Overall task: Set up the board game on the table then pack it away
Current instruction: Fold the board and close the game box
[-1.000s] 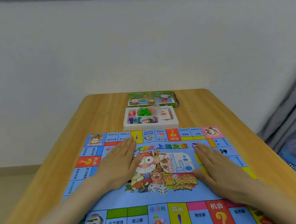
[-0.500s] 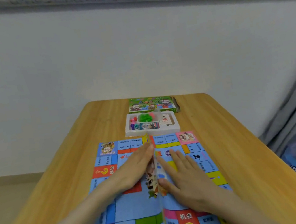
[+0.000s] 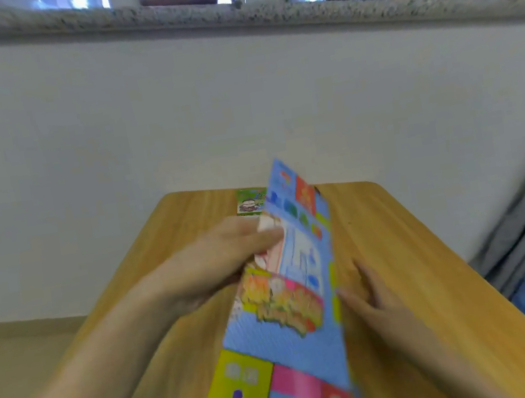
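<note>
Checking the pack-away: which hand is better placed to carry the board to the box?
Probably the left hand: it grips the board higher up, closer to the box. The right hand only touches its right edge.

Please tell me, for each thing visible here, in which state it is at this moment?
Game board: raised off the table, seemingly folded lengthwise, blurred.
Left hand: pinches the board's left edge.
Right hand: fingers straight, at the board's right edge.
Green box: lying at the table's far end, partly hidden by the board.
</note>
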A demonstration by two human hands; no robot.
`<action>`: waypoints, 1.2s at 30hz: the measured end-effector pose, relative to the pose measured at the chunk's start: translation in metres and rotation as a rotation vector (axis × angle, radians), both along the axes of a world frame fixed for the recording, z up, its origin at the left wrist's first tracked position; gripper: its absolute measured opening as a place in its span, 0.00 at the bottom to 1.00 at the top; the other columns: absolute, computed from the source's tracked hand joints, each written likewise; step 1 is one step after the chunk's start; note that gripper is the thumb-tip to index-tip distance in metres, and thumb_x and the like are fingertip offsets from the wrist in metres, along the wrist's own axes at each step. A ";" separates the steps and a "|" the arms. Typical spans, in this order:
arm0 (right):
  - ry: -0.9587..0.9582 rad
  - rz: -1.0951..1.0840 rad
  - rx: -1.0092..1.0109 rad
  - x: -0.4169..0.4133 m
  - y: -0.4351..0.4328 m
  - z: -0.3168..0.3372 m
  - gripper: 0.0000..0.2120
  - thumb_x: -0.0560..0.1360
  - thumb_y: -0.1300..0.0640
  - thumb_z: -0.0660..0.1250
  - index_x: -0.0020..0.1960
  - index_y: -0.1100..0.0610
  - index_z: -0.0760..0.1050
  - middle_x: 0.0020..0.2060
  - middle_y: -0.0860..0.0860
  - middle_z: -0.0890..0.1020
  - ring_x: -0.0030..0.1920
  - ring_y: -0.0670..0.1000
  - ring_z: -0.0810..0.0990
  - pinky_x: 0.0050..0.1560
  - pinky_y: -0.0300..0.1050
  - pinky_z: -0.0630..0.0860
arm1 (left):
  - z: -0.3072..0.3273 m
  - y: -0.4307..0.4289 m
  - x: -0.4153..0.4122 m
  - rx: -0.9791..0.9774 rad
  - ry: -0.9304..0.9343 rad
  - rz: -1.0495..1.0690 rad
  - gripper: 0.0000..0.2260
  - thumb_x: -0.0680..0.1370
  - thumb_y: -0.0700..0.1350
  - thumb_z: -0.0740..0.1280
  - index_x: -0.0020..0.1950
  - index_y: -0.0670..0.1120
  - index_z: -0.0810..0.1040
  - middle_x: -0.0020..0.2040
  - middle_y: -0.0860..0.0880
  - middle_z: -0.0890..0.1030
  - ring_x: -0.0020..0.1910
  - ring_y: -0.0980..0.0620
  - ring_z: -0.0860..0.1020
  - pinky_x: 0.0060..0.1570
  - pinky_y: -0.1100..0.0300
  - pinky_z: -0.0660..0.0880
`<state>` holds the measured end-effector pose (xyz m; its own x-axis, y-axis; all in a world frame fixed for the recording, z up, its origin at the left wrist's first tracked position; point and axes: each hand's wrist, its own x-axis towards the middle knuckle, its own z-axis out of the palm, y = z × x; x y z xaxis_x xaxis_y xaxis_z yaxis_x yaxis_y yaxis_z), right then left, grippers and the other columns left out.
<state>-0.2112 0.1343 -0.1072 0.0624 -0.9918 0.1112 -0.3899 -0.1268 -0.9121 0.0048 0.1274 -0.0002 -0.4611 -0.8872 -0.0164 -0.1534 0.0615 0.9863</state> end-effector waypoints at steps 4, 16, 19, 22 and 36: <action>-0.701 0.191 0.290 -0.011 0.005 0.006 0.48 0.47 0.34 0.80 0.64 0.52 0.77 0.64 0.55 0.76 0.62 0.55 0.77 0.60 0.52 0.76 | 0.013 -0.002 0.006 0.013 0.362 0.098 0.12 0.70 0.46 0.63 0.43 0.41 0.83 0.42 0.44 0.85 0.36 0.52 0.84 0.37 0.61 0.81; -0.311 -0.188 -0.099 -0.020 0.017 0.029 0.27 0.73 0.62 0.67 0.64 0.39 0.64 0.37 0.53 0.86 0.38 0.49 0.85 0.32 0.38 0.79 | -0.055 -0.026 0.033 0.004 -0.077 0.363 0.21 0.71 0.44 0.74 0.60 0.51 0.71 0.44 0.44 0.85 0.39 0.49 0.84 0.41 0.53 0.81; -0.251 -0.175 -0.107 -0.023 0.017 0.031 0.17 0.74 0.62 0.66 0.57 0.44 0.72 0.35 0.48 0.85 0.37 0.45 0.84 0.30 0.33 0.76 | -0.053 -0.026 0.036 -0.113 -0.254 0.314 0.25 0.71 0.38 0.74 0.63 0.53 0.69 0.46 0.47 0.84 0.43 0.52 0.83 0.44 0.61 0.80; -0.187 -0.168 -0.084 -0.029 0.012 0.031 0.11 0.73 0.64 0.68 0.51 0.51 0.75 0.35 0.45 0.85 0.35 0.41 0.83 0.29 0.30 0.74 | -0.045 -0.026 0.039 -0.247 -0.430 0.249 0.11 0.72 0.40 0.73 0.49 0.54 0.78 0.40 0.57 0.85 0.42 0.55 0.82 0.45 0.63 0.80; -0.240 -0.241 -0.185 -0.028 0.001 0.052 0.03 0.71 0.55 0.70 0.43 0.54 0.80 0.37 0.53 0.82 0.41 0.50 0.80 0.44 0.45 0.75 | -0.030 -0.026 0.037 -0.269 -0.103 0.411 0.03 0.74 0.44 0.70 0.41 0.50 0.82 0.40 0.53 0.85 0.42 0.57 0.81 0.42 0.65 0.76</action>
